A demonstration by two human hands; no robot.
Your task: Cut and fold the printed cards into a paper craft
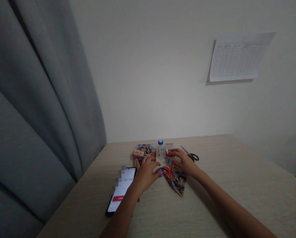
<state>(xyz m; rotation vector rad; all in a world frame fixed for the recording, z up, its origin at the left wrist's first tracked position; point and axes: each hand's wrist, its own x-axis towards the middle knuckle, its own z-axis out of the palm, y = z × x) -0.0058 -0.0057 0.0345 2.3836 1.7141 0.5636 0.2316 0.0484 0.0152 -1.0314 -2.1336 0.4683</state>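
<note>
A colourful printed sheet [176, 180], folded into a pointed shape, lies on the light wooden table [237, 185]. My left hand [146, 171] rests flat beside the sheet's left tip, fingers spread and touching it. My right hand [184, 160] lies over the sheet's far edge, fingers stretched out and pressing down. Neither hand grips anything. A small red object [167, 152] sits just past my right fingertips.
A stack of colourful printed paper [144, 150] and a small white bottle with a blue cap [160, 148] stand behind my hands. Black-handled scissors [191, 154] lie to the right. A lit phone [121, 194] lies under my left forearm. Grey curtain [38, 99] hangs at left.
</note>
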